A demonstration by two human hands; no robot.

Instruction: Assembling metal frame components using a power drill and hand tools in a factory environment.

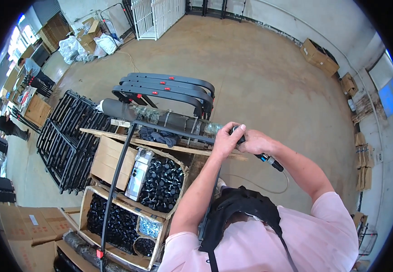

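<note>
A black tubular metal frame (120, 174) lies in front of me, one long bar running down at the left and a crossbar (173, 130) reaching right. At the crossbar's right end, my left hand (227, 140) is closed around the frame's corner. My right hand (256, 143) is wrapped round a dark air-powered screwdriver (271, 162) with a blue ring and a hose at its lower end. Both hands meet at this corner, where a small black part shows between them. The fingers hide the tool's tip and the exact contact.
A padded roll (119, 109) supports the crossbar, with curved black frames (169, 88) stacked behind. Boxes hold black knobs (162, 186), dark fasteners (110, 222) and silver screws (150, 226). More frames (69, 140) are piled left. Two people stand far left. An air hose (269, 192) loops low.
</note>
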